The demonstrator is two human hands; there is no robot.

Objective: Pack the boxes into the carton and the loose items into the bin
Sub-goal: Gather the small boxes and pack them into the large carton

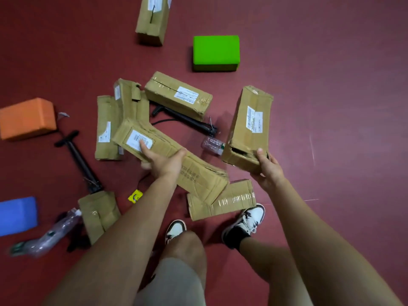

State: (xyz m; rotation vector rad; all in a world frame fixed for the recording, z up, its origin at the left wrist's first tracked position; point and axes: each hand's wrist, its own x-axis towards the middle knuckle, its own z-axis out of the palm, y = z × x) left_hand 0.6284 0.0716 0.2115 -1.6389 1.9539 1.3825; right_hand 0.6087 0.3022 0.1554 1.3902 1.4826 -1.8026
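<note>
My left hand [164, 161] grips a long, battered cardboard box [198, 173] around its middle, held above the floor with its label end to the left. My right hand [268, 167] grips the near end of a second cardboard box [250, 124], which is lifted and points away from me. Several more cardboard boxes lie on the red floor: one [178, 94] at the centre, two [106, 129] side by side to its left, one [220, 200] by my feet, one [99, 214] at lower left, one [152, 18] at the top. No carton or bin is in view.
Loose items lie about: two black hand pumps [78, 159] [185, 119], clear plastic bottles [213, 144] [50, 237], a yellow tag [135, 196]. Foam blocks sit around: green [216, 51], orange [26, 118], blue [17, 215]. My shoes [247, 221] stand close to the boxes.
</note>
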